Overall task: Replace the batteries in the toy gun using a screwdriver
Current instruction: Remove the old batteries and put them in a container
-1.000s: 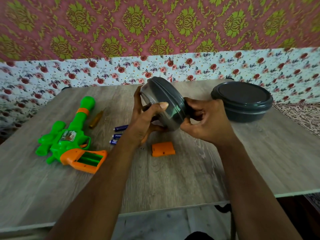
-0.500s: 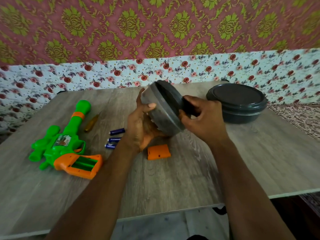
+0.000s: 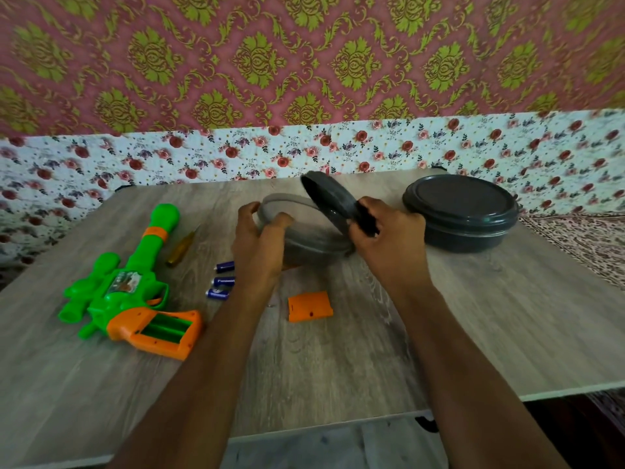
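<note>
One tub in left hand, tilted lid in right hand

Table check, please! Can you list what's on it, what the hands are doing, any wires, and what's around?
Surface: wooden table, grain showing.
Job's things: green toy gun lying flat, grip compartment open; orange battery cover lying apart; three batteries loose; screwdriver beside the barrel.
Clutter: second container, closed, far right.
Hands: left hand grips the grey container; right hand pinches its lid, tilted up.
Cables: nothing seen.
Surroundings: patterned wallpaper behind.
</note>
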Demonstrator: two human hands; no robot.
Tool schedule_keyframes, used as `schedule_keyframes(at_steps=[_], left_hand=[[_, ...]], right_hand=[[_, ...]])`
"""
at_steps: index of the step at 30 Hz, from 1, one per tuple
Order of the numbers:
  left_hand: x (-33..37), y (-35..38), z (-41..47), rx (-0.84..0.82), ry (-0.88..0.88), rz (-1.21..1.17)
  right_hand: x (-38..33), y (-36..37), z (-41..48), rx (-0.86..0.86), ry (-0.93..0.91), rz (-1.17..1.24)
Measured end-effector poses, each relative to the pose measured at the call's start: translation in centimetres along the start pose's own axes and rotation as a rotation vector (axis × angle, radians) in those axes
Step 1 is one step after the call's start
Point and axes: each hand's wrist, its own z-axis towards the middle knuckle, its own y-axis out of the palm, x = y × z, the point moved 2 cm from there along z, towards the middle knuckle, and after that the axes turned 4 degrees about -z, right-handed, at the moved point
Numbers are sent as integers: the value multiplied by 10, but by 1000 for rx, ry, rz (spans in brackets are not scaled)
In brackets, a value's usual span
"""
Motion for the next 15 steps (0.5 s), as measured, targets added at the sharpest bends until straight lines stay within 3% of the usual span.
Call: schedule_keyframes(at_steps=[5, 11, 15], left_hand=[[5, -3, -7, 16, 223, 464], [1, 1, -6, -52, 160, 587], [-1, 0, -5, -63, 141, 580]], right_hand=[[11, -3, 7, 62, 123, -38], [6, -5, 47, 7, 30, -234], [-1, 15, 80, -51, -72, -180]])
